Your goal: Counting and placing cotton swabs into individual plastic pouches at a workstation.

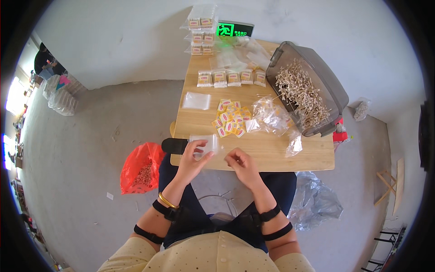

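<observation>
Cream shirt [222, 251] nearest; left hand [194, 159] spread over clear bags [210, 144], near edge of table [317, 154]; right hand [244, 167] fingers pressed together, nothing visible between; five filled packs [233, 78] rowed far, bagged packs [201, 38] stacked far left; cards [232, 119], swabs [301, 90] in right bin [335, 93] remain loose

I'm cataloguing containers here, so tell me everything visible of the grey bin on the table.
The grey bin is a large, open-topped, box-shaped container, apparently of translucent plastic, with rounded corners and a darker rim. It sits askew at the right side of the table, seemingly reaching past the edge. Inside lies a loose heap of cotton swabs. Crumpled clear plastic lies by its left side; whether they touch is unclear.
</observation>
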Demonstrator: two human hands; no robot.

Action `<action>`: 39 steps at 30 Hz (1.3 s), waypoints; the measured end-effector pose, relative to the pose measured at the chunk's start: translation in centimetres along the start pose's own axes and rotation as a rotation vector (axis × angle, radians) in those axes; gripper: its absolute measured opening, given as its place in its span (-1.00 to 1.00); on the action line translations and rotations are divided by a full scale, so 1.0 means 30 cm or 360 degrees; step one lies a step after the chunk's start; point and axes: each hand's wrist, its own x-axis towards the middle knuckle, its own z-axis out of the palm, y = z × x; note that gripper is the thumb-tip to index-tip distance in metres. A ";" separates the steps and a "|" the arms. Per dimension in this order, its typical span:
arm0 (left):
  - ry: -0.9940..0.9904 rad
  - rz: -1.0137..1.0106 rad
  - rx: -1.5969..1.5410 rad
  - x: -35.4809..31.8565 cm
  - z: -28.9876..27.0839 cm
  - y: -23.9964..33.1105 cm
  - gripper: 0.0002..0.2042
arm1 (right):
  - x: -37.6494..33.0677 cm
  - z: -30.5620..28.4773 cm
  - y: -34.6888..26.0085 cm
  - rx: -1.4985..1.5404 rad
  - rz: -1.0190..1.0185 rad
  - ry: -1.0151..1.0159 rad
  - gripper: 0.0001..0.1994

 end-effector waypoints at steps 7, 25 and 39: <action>-0.0375 -0.0187 -0.0197 0.051 -0.049 0.025 -0.84 | -0.007 -0.026 0.000 -0.0294 -0.0110 -0.0078 -0.90; -0.0233 -0.0383 0.0674 0.173 -0.113 -0.214 -0.65 | 0.085 -0.170 0.065 -0.0744 -0.0413 0.0699 -0.86; -0.0493 0.0655 0.1353 0.009 0.040 -0.126 -0.26 | 0.233 -0.447 0.200 -0.0652 -0.0202 0.1638 -0.75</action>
